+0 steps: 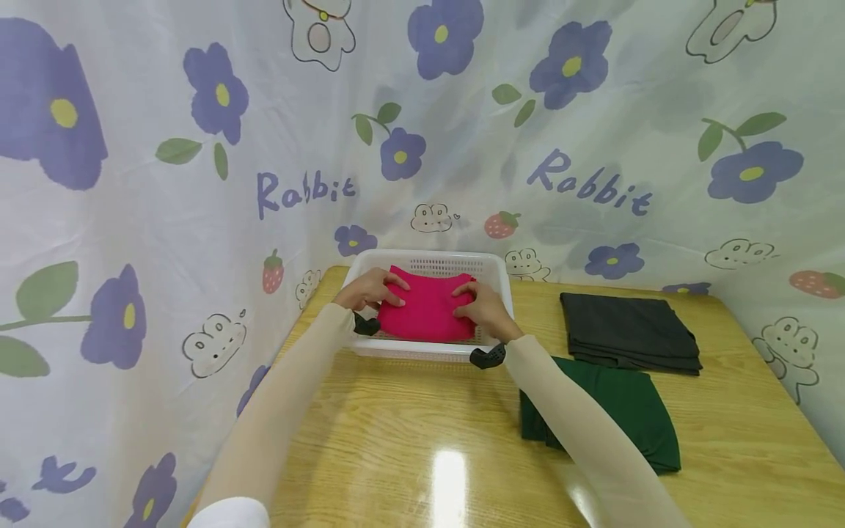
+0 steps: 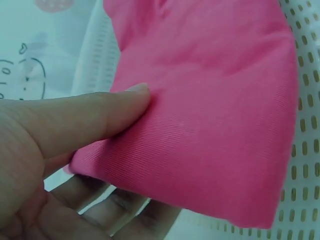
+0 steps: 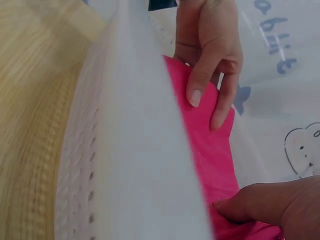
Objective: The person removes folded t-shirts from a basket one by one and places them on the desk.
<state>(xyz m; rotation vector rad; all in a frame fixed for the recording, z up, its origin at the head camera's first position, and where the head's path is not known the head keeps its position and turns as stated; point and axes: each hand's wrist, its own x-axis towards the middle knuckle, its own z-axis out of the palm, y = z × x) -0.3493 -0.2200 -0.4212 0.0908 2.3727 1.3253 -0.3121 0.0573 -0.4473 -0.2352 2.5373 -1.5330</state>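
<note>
A folded pink garment (image 1: 429, 306) lies inside a white perforated plastic basket (image 1: 422, 347) at the back of the table. My left hand (image 1: 367, 290) grips its left end. In the left wrist view the thumb (image 2: 95, 117) presses on top of the pink cloth (image 2: 215, 130), and the other fingers go under its edge. At the garment's right end, my right hand (image 1: 486, 308) pinches the fabric. The right wrist view has the right thumb (image 3: 265, 202) on the cloth, with the basket wall (image 3: 145, 150) hiding much of the garment.
To the right of the basket, a folded black garment (image 1: 627, 330) lies on the wooden table (image 1: 376, 440). Nearer, a folded dark green garment (image 1: 627, 411) sits partly behind my right forearm. A white curtain (image 1: 462, 198) with flowers and rabbits hangs behind and along the left.
</note>
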